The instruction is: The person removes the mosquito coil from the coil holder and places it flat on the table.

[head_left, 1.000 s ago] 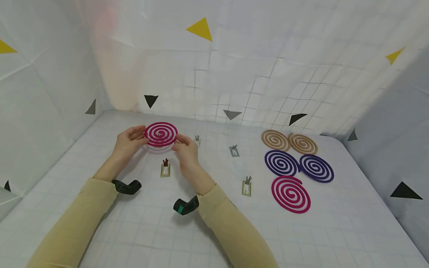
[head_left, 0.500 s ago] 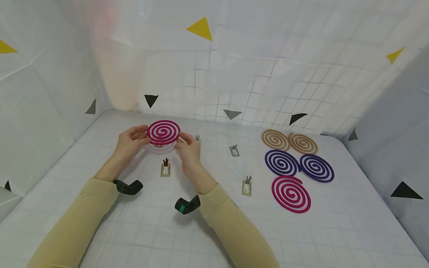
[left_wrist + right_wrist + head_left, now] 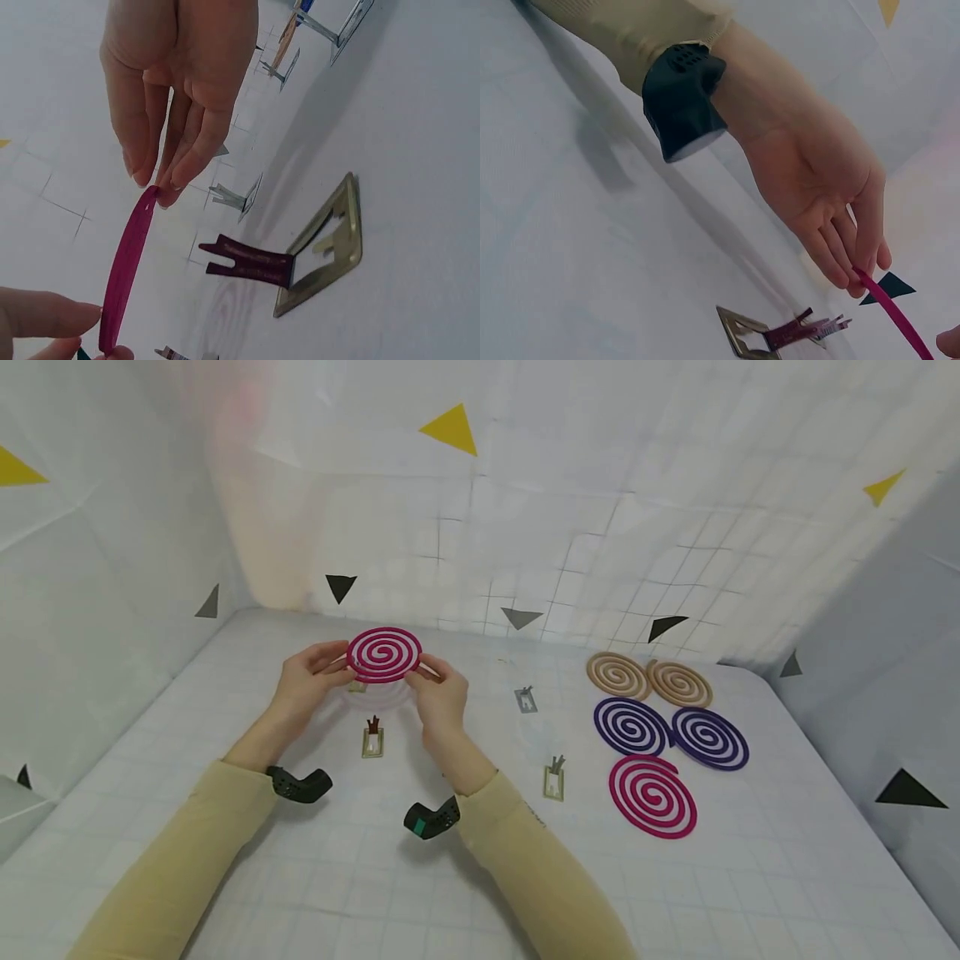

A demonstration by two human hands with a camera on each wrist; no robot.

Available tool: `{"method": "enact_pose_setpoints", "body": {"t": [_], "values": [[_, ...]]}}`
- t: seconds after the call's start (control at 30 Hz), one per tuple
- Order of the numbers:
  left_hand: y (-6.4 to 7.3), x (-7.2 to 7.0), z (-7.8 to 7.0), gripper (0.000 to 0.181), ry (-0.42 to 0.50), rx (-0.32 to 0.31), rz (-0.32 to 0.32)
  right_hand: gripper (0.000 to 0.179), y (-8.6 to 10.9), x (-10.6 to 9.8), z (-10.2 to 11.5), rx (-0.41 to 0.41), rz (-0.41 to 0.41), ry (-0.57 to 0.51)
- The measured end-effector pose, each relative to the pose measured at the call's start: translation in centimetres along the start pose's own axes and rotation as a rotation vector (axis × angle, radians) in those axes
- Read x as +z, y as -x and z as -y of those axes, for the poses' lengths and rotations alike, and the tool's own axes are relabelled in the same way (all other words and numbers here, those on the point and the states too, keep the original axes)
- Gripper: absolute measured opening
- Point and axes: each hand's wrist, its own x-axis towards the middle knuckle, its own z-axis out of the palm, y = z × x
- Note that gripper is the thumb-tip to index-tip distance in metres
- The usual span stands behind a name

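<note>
A pink mosquito coil (image 3: 384,675) is held level above the table, between my two hands. My left hand (image 3: 303,681) pinches its left edge, and my right hand (image 3: 441,693) pinches the right edge between thumb and fingers. Seen edge-on in the left wrist view, the coil (image 3: 126,274) is a thin pink strip. Below and in front of it stands a metal coil stand (image 3: 372,742) with a raised reddish-brown prong. Another gold stand (image 3: 357,687) shows partly beneath the coil, the rest hidden.
On the right lie two tan coils (image 3: 617,675), two dark purple coils (image 3: 632,727) and another pink coil (image 3: 652,796). Between them and my right hand sit a grey stand (image 3: 526,700) and a gold-framed stand (image 3: 553,782). White sheeting (image 3: 555,510) walls the table's back and sides.
Both hands have shifted right with the coil, lifting it slightly. A stand seen beside my right hand earlier is now hidden behind it. The other coils stay put.
</note>
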Motion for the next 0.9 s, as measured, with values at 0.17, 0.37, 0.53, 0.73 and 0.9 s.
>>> {"method": "enact_pose_setpoints", "body": {"t": [0.17,0.37,0.53,0.73,0.9], "values": [[0.2,1.0,-0.4,0.056,0.035,0.012,-0.003,0.035,-0.2,-1.0,0.6,0.017,-0.012,0.024],[0.8,1.9,-1.0,0.055,0.043,0.007,0.023,0.035,-0.4,-2.0,1.5,0.026,-0.031,0.044],[1.2,2.5,-1.5,0.054,0.065,0.015,0.033,0.035,-0.6,-2.7,2.0,0.032,-0.029,0.072],[1.6,3.0,-1.8,0.052,0.088,0.031,0.017,0.035,-0.5,-3.2,2.2,0.030,-0.028,0.089],[1.7,3.3,-1.8,0.051,0.090,0.034,0.017,0.035,-0.4,-3.5,2.5,0.021,-0.026,0.103]]}}
